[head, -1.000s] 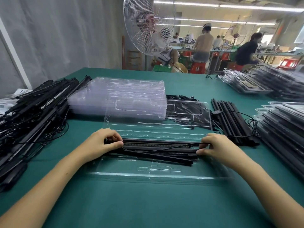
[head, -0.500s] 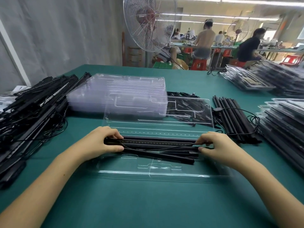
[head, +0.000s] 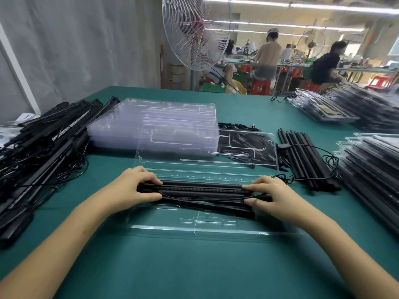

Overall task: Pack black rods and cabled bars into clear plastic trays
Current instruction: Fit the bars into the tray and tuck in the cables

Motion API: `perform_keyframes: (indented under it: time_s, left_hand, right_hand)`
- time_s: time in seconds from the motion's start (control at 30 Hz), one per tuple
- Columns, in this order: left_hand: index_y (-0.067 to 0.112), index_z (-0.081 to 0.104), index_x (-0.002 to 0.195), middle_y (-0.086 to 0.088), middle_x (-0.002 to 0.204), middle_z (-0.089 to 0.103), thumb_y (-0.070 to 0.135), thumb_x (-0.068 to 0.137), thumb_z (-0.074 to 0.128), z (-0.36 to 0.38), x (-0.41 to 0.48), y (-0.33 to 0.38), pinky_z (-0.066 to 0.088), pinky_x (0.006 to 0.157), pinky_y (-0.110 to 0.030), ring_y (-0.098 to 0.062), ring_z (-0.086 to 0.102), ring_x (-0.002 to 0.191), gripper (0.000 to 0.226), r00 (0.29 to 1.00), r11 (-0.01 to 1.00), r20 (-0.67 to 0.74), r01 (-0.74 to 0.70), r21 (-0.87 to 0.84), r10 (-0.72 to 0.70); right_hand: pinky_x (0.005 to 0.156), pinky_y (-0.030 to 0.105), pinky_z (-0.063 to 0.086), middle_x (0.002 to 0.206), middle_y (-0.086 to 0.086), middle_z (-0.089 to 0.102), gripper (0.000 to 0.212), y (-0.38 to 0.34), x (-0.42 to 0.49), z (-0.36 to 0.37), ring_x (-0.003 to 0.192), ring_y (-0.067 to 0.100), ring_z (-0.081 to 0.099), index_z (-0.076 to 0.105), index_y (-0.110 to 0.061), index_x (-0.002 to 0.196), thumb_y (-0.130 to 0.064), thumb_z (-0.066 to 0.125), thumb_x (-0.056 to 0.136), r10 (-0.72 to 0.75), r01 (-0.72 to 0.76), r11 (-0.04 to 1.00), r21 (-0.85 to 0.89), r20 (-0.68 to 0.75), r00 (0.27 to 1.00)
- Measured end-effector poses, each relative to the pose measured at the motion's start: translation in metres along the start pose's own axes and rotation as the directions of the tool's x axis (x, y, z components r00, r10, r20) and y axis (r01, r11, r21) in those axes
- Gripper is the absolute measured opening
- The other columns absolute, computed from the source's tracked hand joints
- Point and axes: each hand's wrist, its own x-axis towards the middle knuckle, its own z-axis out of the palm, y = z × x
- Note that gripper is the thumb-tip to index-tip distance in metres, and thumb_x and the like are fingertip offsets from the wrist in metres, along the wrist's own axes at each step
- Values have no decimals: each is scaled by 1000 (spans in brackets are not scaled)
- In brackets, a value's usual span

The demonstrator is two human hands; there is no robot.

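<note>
A teal-green table (head: 194, 266) is spread across the foreground. At 10 o'clock a grey wall (head: 86, 46) is seen, edged by a white post (head: 18, 70). At 12 o'clock a large wire-caged fan (head: 195, 33) is placed. Toward 1 o'clock, long workbenches (head: 364, 70) and red stools (head: 260, 86) are lit by ceiling tube lights (head: 302, 6), and seated workers (head: 267, 57) are seen there.

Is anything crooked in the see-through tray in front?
Yes. One rod lies slanted across the tray, while the bars just behind it run straight from side to side. It looks odd because it is not lined up with them.
</note>
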Motion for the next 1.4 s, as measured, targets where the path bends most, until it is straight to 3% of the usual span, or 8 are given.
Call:
perform_keyframes:
  time_s: [0.27, 0.57, 0.67, 0.77, 0.9, 1.13, 1.27, 1.4]
  left_hand:
    - [56, 56, 94, 23, 103, 49, 50, 78, 67, 1, -2, -3, 35, 95, -27, -1, 43, 108, 20, 1000, 999, 1, -30, 20, 30]
    - [49, 62, 95, 16, 100, 60, 29, 83, 72, -6, -5, -4, 37, 83, -8, 12, 51, 96, 26, 998, 997, -11, -58, -41, 57]
    - [46, 63, 96, 14, 100, 60, 27, 82, 72, -6, -5, -4, 36, 81, -4, 12, 51, 96, 25, 999, 998, -16, -48, -45, 47]
    - [45, 63, 97, 14, 100, 60, 27, 83, 71, -6, -5, -4, 35, 80, -2, 12, 50, 96, 24, 999, 998, -16, -49, -38, 49]
    - [46, 63, 96, 14, 99, 59, 28, 83, 71, -5, -6, -5, 35, 81, -5, 11, 51, 95, 24, 999, 998, -12, -45, -41, 44]
    - [47, 62, 96, 14, 99, 59, 28, 83, 71, -5, -5, -5, 36, 83, -9, 11, 51, 95, 24, 999, 998, -14, -54, -46, 53]
    - [46, 62, 96, 14, 98, 59, 28, 83, 71, -4, -5, -5, 36, 82, -9, 10, 51, 94, 24, 998, 997, -15, -56, -46, 55]
    - [47, 62, 96, 14, 99, 59, 28, 83, 71, -5, -5, -6, 38, 84, -13, 10, 51, 95, 24, 998, 997, -8, -56, -46, 55]
  right_hand:
    - [104, 34, 30, 114, -16, 44, 59, -4, -1, -2, 114, 12, 36, 51, -40, 129, -60, 62, 74, 5, -5, 1000, -24, 30, 1000]
    - [103, 33, 33, 119, -12, 48, 58, -2, -2, -5, 114, 11, 38, 54, -39, 125, -51, 72, 72, 3, -7, 998, 56, 67, 998]
    - [97, 24, 40, 113, -13, 55, 37, 3, -3, -10, 105, 4, 49, 59, -38, 113, -36, 72, 79, -20, 8, 986, 169, 68, 997]
    - [76, 6, 43, 97, -14, 65, 24, 6, -4, -13, 85, -8, 58, 64, -34, 92, -12, 69, 84, -5, 8, 964, 266, -11, 1000]
    - [82, 25, 48, 92, -2, 69, 21, 2, -4, -12, 87, 10, 64, 67, -29, 72, -9, 72, 80, 12, 8, 943, 332, -59, 998]
    - [97, 37, 39, 102, -9, 58, 11, -9, -4, -4, 105, 14, 52, 69, -31, 80, -30, 78, 75, 0, 3, 995, 100, -33, 999]
    - [94, 30, 43, 102, -5, 61, 9, -7, -5, -9, 102, 15, 57, 73, -19, 82, -20, 78, 75, -5, 8, 992, 127, -23, 1000]
    - [86, 18, 44, 102, -5, 63, 14, -3, -5, -15, 96, 9, 59, 73, -21, 87, -22, 78, 75, 29, -32, 988, 149, 22, 999]
